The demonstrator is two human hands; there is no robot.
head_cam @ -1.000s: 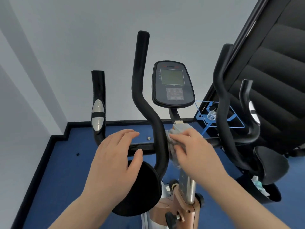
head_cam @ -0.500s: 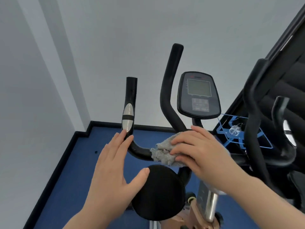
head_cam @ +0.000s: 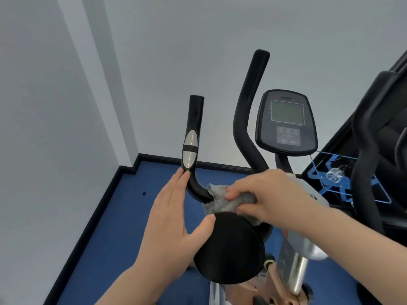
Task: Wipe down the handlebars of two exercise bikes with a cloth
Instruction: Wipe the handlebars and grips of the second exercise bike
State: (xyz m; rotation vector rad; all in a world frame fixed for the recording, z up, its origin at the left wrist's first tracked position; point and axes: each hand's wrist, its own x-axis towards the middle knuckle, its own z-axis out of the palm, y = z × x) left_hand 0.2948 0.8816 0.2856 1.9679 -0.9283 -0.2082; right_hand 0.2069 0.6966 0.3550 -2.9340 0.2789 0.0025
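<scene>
A black handlebar (head_cam: 193, 137) with a silver pulse sensor rises at centre left and curves down toward the bike's crossbar. My right hand (head_cam: 271, 197) presses a grey cloth (head_cam: 222, 200) around the bar at the foot of that curve. My left hand (head_cam: 174, 221) is open, its fingertips touching the bar's bend just under the sensor and its thumb against a round black pad (head_cam: 229, 249). A second, taller black handle (head_cam: 248, 113) stands behind the cloth. The console (head_cam: 286, 122) sits to the right.
White walls meet in a corner at the left above a blue floor (head_cam: 114, 219) with dark skirting. More black handles (head_cam: 372, 155) and a blue wire bottle holder (head_cam: 343, 181) crowd the right edge. The bike's silver and copper post (head_cam: 293, 267) is below my right arm.
The cloth and my right hand have slid left along the crossbar to the base of the left handlebar. My left hand moved up to touch the bend. The view has swung left.
</scene>
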